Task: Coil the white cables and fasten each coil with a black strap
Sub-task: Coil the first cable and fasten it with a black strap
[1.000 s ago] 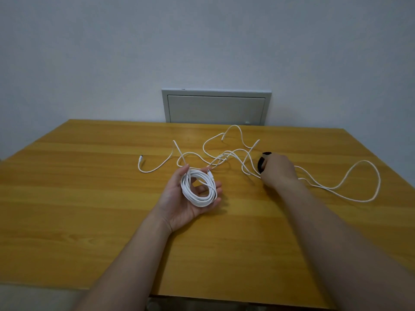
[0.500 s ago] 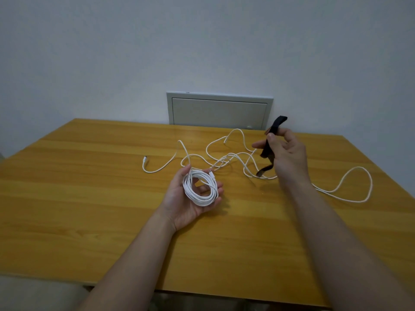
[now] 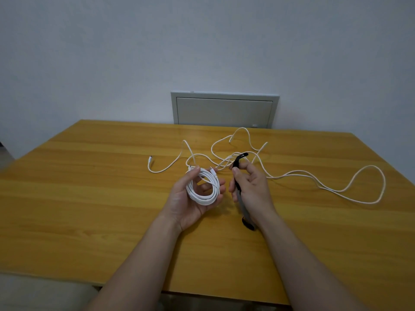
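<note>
Coil [image 3: 203, 187] sits cupped in the half-open left hand [image 3: 190, 198] just beside the right hand [image 3: 251, 189], which pinches the black strap [image 3: 238, 189] lengthwise toward her, loose cable [image 3: 314, 178] sprawled over the desk [image 3: 89, 198].

Coil [image 3: 203, 187] left of strap [image 3: 238, 185] — loose cable [image 3: 325, 187] behind, on table [image 3: 89, 198]

Just a rectangular orange-brown wooden table [image 3: 94, 198] with a visible grain, and one long thin white cable [image 3: 336, 187] sprawled loose across its far half in messy loops.
</note>
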### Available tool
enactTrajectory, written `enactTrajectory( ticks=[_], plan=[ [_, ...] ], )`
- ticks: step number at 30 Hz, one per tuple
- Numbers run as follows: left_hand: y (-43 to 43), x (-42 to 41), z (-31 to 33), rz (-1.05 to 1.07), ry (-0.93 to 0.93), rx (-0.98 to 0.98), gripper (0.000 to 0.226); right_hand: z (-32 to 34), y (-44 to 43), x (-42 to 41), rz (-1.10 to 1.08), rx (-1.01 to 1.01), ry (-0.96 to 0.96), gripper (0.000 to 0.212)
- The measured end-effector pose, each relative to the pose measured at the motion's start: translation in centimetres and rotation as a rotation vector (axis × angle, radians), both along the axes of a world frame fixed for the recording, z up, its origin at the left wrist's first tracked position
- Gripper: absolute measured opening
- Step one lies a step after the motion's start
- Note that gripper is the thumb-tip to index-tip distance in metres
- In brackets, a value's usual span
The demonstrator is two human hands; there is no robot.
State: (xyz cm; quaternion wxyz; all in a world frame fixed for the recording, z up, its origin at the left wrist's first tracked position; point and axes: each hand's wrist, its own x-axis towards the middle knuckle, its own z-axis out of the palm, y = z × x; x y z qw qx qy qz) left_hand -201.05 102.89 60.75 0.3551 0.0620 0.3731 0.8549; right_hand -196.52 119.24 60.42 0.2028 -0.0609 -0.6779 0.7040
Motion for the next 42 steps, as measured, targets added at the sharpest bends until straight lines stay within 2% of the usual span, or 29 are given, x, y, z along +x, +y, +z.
enactTrajectory(
  ticks=[6,9,14,19,22,24,26,31,37,42],
  plan=[
    [0.1,0.5,0.2,-0.133,0.071,-0.069,0.056,-0.8,0.2,-0.6,-0.096,-0.042,0.032,0.012],
    [0.2,0.8,0.3,-0.211,0.093,-0.126,0.043,-1.1,0.5,-0.8,-0.155,-0.132,0.038,0.013],
    [0.2,0.9,0.4,-0.275,0.078,-0.133,0.046,-1.0,0.2,-0.7,-0.2,-0.141,0.042,0.013],
    [0.1,0.7,0.4,-0.18,0.069,-0.085,0.043,-1.0,0.4,-0.4,-0.184,0.063,0.082,0.011],
    [-0.1,0.6,0.5,-0.035,0.062,-0.047,0.041,-1.0,0.5,0.2,-0.122,0.108,0.077,0.022],
    [-0.1,0.6,0.8,0.042,0.058,-0.043,0.034,-1.1,0.5,0.5,-0.138,0.205,0.055,0.031],
    [-0.2,0.7,1.0,0.082,0.048,-0.055,0.038,-1.1,0.5,0.8,-0.161,0.278,0.028,0.039],
    [-0.2,0.7,0.9,0.061,0.049,-0.037,0.048,-1.1,0.5,1.3,-0.039,0.39,-0.015,0.019],
    [-0.1,0.7,0.7,-0.028,0.035,-0.003,0.052,-0.5,0.7,1.3,0.057,0.163,0.01,0.015],
    [-0.1,0.7,0.8,-0.078,0.052,-0.015,0.042,-0.7,0.5,1.4,0.156,0.134,0.004,0.013]
  ],
)
